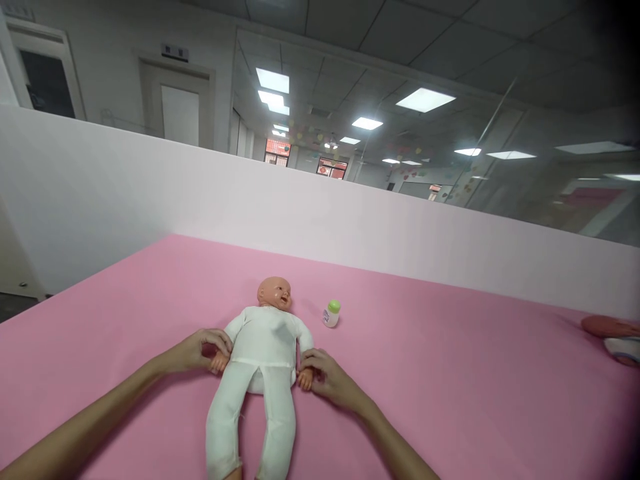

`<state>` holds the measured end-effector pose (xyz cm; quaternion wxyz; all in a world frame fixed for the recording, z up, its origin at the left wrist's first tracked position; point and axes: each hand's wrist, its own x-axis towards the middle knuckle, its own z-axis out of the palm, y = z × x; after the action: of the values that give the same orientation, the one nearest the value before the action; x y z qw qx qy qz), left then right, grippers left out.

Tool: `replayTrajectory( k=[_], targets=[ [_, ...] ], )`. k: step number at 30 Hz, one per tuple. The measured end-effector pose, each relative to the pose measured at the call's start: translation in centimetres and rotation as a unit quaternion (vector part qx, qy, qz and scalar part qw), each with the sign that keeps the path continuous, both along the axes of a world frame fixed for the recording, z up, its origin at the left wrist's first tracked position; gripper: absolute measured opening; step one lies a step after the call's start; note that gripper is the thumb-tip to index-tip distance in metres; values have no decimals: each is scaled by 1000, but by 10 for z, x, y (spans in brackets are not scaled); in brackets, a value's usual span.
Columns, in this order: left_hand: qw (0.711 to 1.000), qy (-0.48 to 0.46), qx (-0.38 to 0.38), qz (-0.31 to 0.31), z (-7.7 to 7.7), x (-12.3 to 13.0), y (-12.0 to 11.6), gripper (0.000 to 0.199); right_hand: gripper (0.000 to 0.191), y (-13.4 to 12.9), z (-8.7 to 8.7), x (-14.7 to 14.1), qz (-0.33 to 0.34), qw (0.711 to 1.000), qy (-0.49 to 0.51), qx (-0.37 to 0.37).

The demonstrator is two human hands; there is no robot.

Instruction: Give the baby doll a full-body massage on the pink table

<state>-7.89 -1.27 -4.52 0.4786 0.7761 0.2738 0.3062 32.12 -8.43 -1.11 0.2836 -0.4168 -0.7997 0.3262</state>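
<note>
A baby doll point(265, 340) with a white cloth body lies on its back on the pink table, its head turned to the right. My left hand point(213, 343) has its fingers closed around the doll's forearm just above the small plastic hand, at the doll's left side in the picture. On the opposite side, my right hand point(327, 377) grips the other forearm near the wrist. Both doll arms rest down beside its body. Beyond my right hand stands a small bottle point(331, 313) with a green cap, upright and apart from the doll.
The pink tabletop point(450, 373) reaches back to a low white wall point(350, 220) with a glass pane above it. At the far right edge lies a reddish-brown item point(607, 326) beside a white one point(623, 349), both partly cut off.
</note>
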Motion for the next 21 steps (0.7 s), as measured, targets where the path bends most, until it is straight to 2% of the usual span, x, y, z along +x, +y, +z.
replayTrajectory(
  k=[2,5,9,12,15,18,21],
  targets=[
    [999,-18,-2,38,2,-3,1,22,20,2,-1,1,-36,999,25,8],
    [985,-54,-5,162,11,-14,7,31,29,15,4,13,-156,979,131,12],
    [936,-108,-16,335,17,-36,18,52,48,35,9,42,-316,910,268,-15],
    [889,-94,-61,443,11,-50,24,68,53,46,-3,62,-384,865,313,-77],
    [885,-18,-73,460,-2,-59,26,58,56,54,-24,74,-399,839,342,-139],
    [898,9,-79,432,-14,-64,29,58,55,60,-42,79,-390,851,321,-147],
    [900,2,-106,423,-23,-68,34,60,53,62,-49,81,-394,867,277,-127]
  ],
)
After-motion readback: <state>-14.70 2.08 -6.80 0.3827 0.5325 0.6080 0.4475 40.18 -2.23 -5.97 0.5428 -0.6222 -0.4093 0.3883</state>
